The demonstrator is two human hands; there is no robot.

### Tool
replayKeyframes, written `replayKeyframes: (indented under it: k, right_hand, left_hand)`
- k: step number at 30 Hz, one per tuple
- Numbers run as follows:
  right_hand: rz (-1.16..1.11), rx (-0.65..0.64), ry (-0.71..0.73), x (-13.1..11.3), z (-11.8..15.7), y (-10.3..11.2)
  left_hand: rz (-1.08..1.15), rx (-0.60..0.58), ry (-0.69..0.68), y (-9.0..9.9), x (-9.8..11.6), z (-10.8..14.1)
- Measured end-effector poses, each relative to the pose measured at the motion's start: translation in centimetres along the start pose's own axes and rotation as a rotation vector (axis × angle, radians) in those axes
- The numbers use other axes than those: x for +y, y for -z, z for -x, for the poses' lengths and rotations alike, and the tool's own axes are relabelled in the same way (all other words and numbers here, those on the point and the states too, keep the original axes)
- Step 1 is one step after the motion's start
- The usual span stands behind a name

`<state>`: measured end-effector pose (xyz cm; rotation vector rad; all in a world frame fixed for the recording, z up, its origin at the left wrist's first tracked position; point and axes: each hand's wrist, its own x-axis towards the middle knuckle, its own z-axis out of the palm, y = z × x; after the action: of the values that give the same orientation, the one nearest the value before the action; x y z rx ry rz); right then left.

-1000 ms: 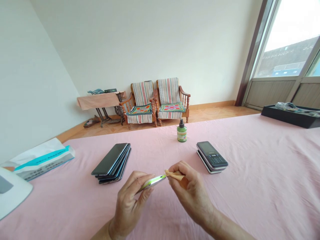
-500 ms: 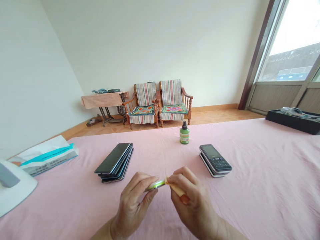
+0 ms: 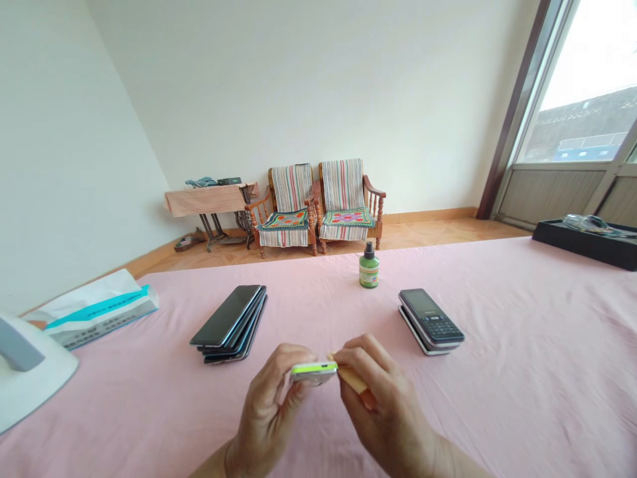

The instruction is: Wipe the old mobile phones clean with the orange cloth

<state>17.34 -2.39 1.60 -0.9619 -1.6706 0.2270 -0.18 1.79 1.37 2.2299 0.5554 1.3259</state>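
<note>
A small mobile phone (image 3: 313,374) with a bright green band along its edge is gripped by my left hand (image 3: 271,405), thumb below and fingers above. Its narrow end with a dark port faces me. My right hand (image 3: 385,392) pinches a folded yellow-orange cloth (image 3: 354,381) and presses it against the phone's right end. Much of the cloth is hidden inside my fingers. To the left lies a stack of dark smartphones (image 3: 231,318). On the right, a black keypad phone (image 3: 430,315) rests on top of a smaller pile.
A green spray bottle (image 3: 369,269) stands beyond my hands on the pink tablecloth (image 3: 308,292). Tissue packaging (image 3: 104,309) and a white-grey device (image 3: 30,375) sit at left. A black tray (image 3: 582,242) holding tangled items is at far right. Two wooden chairs (image 3: 343,199) stand behind.
My left hand has turned the phone, so its end with the port now faces me. The cloth stays in my right hand at the phone's right end.
</note>
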Motion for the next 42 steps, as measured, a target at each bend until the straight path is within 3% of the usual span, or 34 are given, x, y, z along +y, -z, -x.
replayKeyframes:
  k: [9, 13, 17, 27, 38, 42]
  right_hand:
    - [0.003, -0.003, 0.017, -0.1, 0.3, 0.0]
    - [0.022, 0.061, 0.037, -0.8, -0.1, 0.9]
    - [0.071, 0.092, 0.104, -1.5, 0.1, 1.7]
    - [0.367, -0.037, 0.346, -1.4, 0.6, 0.9]
    - [0.337, 0.029, 0.323, -1.1, 0.4, 0.6]
    - [0.338, -0.004, 0.363, -1.5, 0.2, 0.6]
  left_hand:
    - [-0.174, -0.071, -0.177, 1.0, -0.1, -0.2]
    - [-0.194, -0.123, -0.243, 1.2, 0.0, -0.3]
    - [-0.197, -0.104, -0.226, 1.2, 0.0, -0.2]
    - [-0.188, -0.095, -0.215, 1.0, -0.3, 0.1]
    - [-0.175, -0.079, -0.194, 0.8, -0.6, 0.1]
    - [-0.165, -0.080, -0.206, 0.7, -0.7, 0.1]
